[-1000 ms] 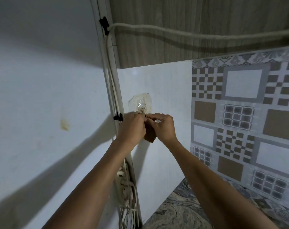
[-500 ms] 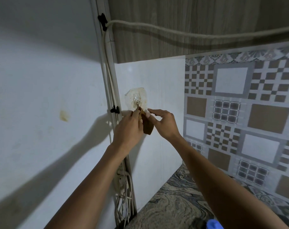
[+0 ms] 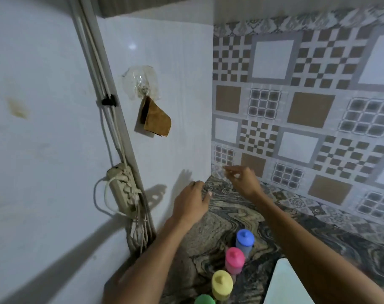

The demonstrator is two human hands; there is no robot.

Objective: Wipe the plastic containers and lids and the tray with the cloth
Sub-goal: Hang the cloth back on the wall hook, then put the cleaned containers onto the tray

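The left hand hangs in the air over the back corner of the counter, its fingers loosely bent and holding nothing. The right hand is just beside it, a little higher, fingers slack and spread, also empty. The two hands do not touch.

Above them the brown cloth hangs on the white wall panel, folded over on itself, its top corner caught on a clear stick-on hook. It is well apart from both hands.

Below the forearms, four small plastic containers stand in a slanting row on the marbled stone countertop, each closed with a knobbed lid: the blue-lidded container farthest back, then the pink-lidded container, the yellow-lidded container and the green-lidded container, which is cut off by the bottom edge. A white flat object shows at the lower right under the right forearm; what it is cannot be told.

The right wall carries patterned tiles in grey, brown and white. At the left, a power strip hangs among cables running down a corner trim.
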